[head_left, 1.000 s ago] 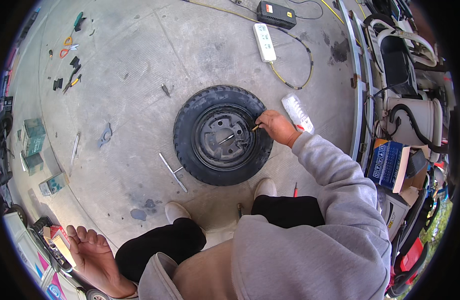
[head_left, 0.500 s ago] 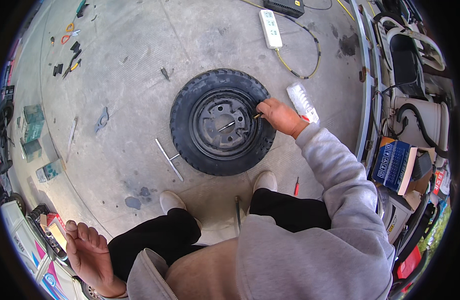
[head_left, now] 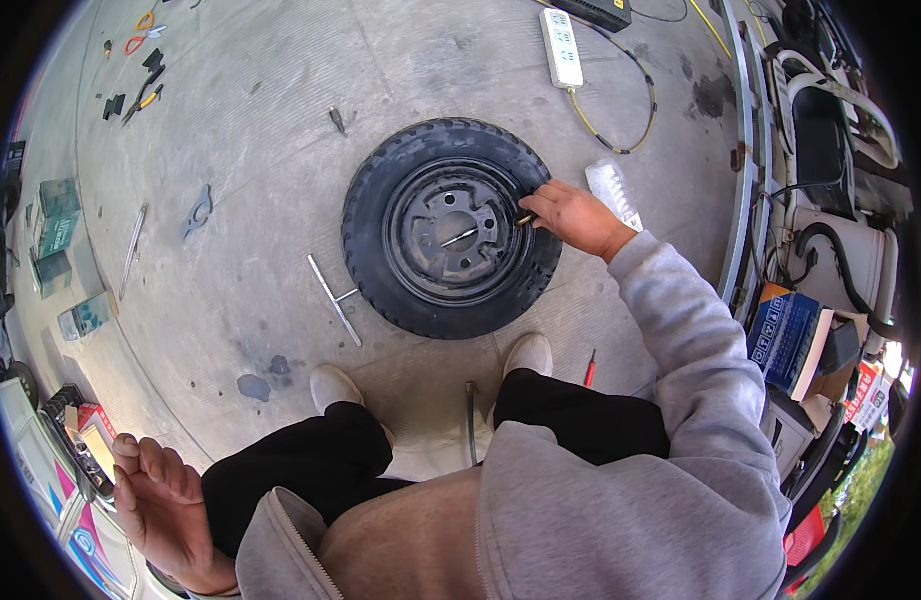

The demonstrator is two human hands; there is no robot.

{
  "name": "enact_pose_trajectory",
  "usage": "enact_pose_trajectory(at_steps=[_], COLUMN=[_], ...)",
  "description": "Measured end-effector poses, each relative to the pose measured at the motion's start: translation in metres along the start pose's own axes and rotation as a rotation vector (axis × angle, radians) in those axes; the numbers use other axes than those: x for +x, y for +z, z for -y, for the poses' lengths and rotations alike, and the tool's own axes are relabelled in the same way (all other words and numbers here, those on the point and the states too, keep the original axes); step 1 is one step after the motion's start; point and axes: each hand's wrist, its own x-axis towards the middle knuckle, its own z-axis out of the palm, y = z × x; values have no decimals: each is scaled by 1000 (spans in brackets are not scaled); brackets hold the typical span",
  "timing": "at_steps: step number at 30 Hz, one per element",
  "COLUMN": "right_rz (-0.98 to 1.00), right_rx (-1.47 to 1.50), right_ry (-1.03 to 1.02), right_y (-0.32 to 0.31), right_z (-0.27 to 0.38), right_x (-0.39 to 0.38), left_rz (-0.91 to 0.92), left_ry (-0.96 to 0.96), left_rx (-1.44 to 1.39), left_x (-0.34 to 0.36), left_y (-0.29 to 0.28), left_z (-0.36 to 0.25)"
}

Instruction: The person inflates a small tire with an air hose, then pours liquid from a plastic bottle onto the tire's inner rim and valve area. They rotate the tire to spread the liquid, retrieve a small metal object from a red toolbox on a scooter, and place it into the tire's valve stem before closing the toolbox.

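A small wheel with a black knobbly tyre [head_left: 376, 270] lies flat on the floor beyond my feet, its dark steel rim [head_left: 428, 240] facing up. My right hand [head_left: 579, 220] reaches over the tyre's right side. Its fingers pinch a small brass-coloured piece [head_left: 526, 219] at the rim's right edge; the fingertips partly hide it. A thin metal rod [head_left: 459, 238] shows across the rim's centre hole. Low on the left, my left hand [head_left: 166, 510] is raised beside my thigh, palm up, fingers loosely bent and apart, holding nothing.
A T-shaped metal wrench [head_left: 333, 298] lies left of the tyre. A clear plastic bottle [head_left: 609, 188] and a red-handled tool [head_left: 591, 370] are to the right. Farther off are a power strip [head_left: 563, 48] and pliers [head_left: 199, 212]. A hose [head_left: 471, 425] ends between my feet.
The view has shifted a little, so the wheel sits slightly higher and to the right. My right hand keeps its pinch at the rim's edge; my left hand stays raised and unoccupied.
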Motion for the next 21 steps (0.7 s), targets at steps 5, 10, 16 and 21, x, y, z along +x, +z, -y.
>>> enact_pose_trajectory(at_steps=[5, 10, 16, 21], right_rz=[55, 50, 15, -137], right_rx=[-73, -72, 64, -48], right_ry=[4, -20, 86, 118], right_y=[2, 4, 6, 9], right_z=[-2, -3, -4, -3], right_x=[0, -2, 2, -7], left_rz=[-2, -1, 7, 38], left_ry=[-17, -26, -43, -54], left_rx=[26, 23, 31, 43], left_x=[0, 1, 2, 4], left_y=[3, 6, 5, 6], left_z=[1, 2, 2, 2])
